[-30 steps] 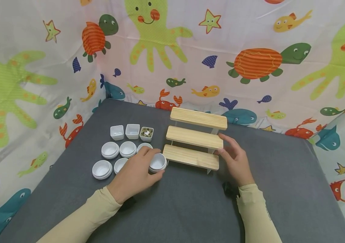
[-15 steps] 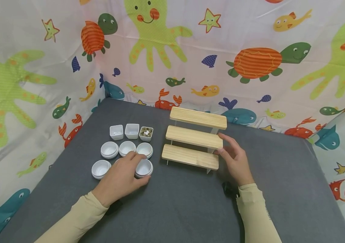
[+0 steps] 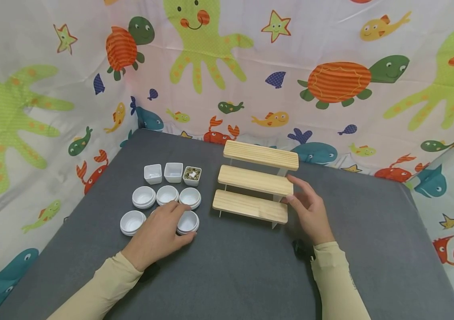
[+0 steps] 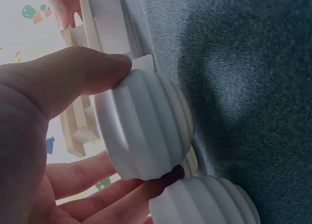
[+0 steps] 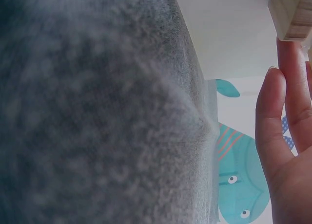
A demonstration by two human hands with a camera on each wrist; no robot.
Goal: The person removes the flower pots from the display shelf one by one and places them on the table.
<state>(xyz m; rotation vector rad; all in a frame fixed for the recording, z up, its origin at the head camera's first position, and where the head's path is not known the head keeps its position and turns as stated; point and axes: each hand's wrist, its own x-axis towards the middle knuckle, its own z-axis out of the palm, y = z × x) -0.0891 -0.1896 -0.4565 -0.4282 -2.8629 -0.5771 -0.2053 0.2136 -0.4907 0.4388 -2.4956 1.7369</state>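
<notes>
My left hand (image 3: 158, 234) holds a small white bowl with ribbed sides (image 4: 146, 124), the thumb on its rim and the fingers round the far side. In the head view this bowl (image 3: 188, 221) stands at the right end of the nearest row. Another ribbed bowl (image 4: 204, 204) lies close beside it in the left wrist view. A three-tier wooden display stand (image 3: 251, 206) is in the middle of the table. Thumb and forefinger of my right hand (image 3: 311, 213) grip the right end of its middle board (image 3: 255, 180); the right wrist view shows fingertips against the wood (image 5: 292, 19).
Behind the held bowl is a row of round white bowls (image 3: 144, 197). Farther back stand two square white dishes (image 3: 153, 174) and a square pot with a green, speckled filling (image 3: 192, 176). A printed sea-animal curtain (image 3: 227, 66) borders the grey table (image 3: 235, 275).
My left hand has carried the bowl leftward from near the stand to the end of the front row, then slightly farther left. The right hand stays at the stand.
</notes>
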